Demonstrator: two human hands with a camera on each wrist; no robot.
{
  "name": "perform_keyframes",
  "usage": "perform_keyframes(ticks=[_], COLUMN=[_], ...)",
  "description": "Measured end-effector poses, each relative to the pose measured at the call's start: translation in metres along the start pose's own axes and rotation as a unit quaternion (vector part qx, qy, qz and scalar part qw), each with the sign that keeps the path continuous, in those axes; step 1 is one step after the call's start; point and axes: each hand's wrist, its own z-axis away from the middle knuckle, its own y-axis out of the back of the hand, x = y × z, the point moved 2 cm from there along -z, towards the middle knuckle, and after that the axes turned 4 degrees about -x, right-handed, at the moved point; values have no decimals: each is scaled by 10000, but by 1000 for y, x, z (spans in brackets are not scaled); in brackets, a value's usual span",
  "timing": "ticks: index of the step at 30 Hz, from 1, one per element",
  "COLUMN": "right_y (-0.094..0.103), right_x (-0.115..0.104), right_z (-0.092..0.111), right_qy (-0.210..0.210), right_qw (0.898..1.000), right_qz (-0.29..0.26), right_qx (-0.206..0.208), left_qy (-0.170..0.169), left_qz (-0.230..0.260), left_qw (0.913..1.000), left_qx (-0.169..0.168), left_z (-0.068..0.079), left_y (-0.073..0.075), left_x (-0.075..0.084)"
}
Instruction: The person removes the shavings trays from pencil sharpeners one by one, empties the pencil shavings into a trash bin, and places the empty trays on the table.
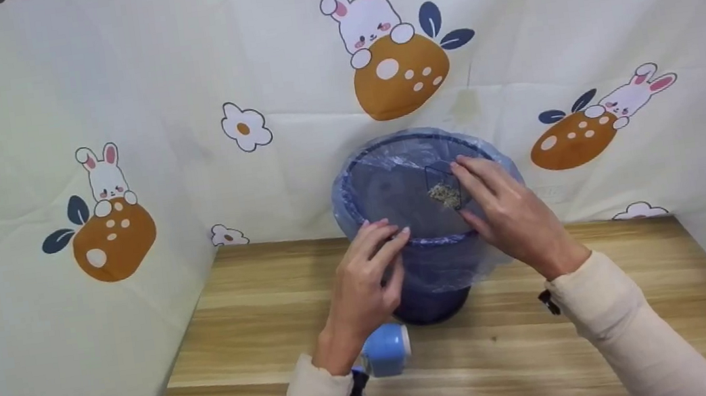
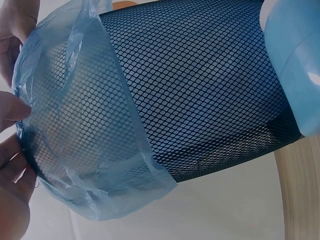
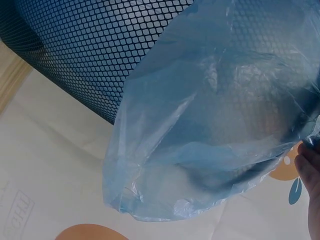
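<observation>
A mesh waste bin (image 1: 431, 300) stands on the table with a translucent blue bin liner (image 1: 450, 263) folded over its rim. My right hand (image 1: 512, 214) is over the bin's mouth, pinching a small clear box with dark edges (image 1: 441, 169) between fingertips and thumb. A greyish-yellow crumbly clump (image 1: 444, 196) shows in that box. At the near rim my left hand (image 1: 367, 278) holds nothing, its fingers loosely bent above the liner; whether they touch it I cannot tell. In the left wrist view, fingers (image 2: 12, 162) are beside the liner-covered rim.
A light blue object with a white end (image 1: 387, 351) is on the wooden table (image 1: 260, 319) in front of the bin, partly behind my left wrist; the left wrist view shows it close up. Behind and beside the table hangs a pale cloth (image 1: 278, 44) printed with rabbits and flowers.
</observation>
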Motion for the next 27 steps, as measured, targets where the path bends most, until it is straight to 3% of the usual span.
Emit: perform_keyframes(ticks=[17,27], right_y=[2,1], right_x=[-3,-7], right_z=[-1,-3], right_qy=[444,813], right_qw=[9982,9946], right_qz=[393,633], right_qx=[-53,124], left_qy=[31,23], left_qz=[-103,-74], left_qw=[9999,10000], left_qx=[-5,28], left_z=[0,0], left_y=[-1,-1], left_x=[-1,-1])
